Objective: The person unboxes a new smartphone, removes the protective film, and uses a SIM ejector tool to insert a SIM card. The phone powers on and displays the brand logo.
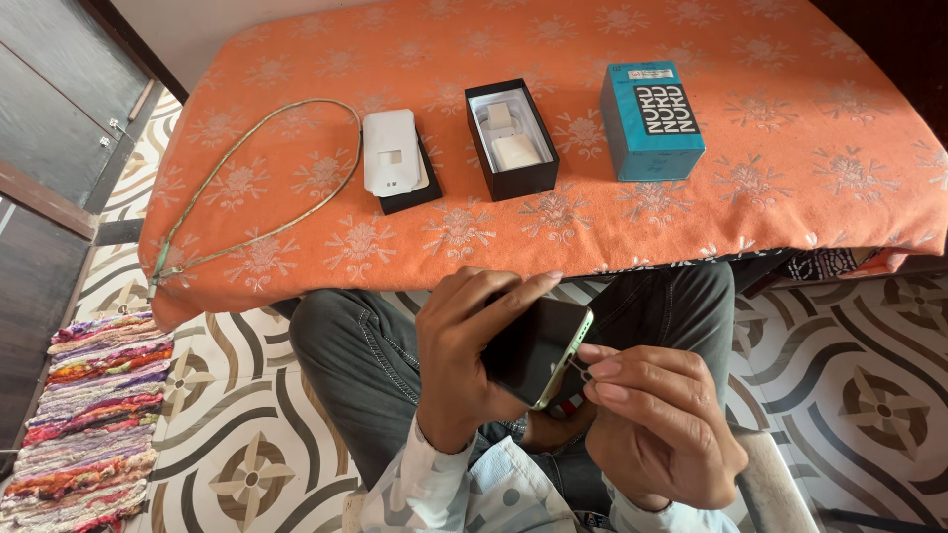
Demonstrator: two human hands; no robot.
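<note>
My left hand (462,350) grips a dark smartphone (536,350) with a pale green edge, tilted over my lap. My right hand (657,415) pinches a small thin metal pin (578,370) against the phone's side edge. On the orange cloth ahead lie an open black box (511,139) with a white insert, a white flat piece on a black tray (393,158), and a closed teal box (652,119). A thin greenish cable (259,178) loops at the left of the cloth.
The orange flowered cloth (790,188) covers a bed or table in front of my knees. A multicoloured rag rug (89,415) lies on the patterned tile floor at the left. A dark door stands at the far left.
</note>
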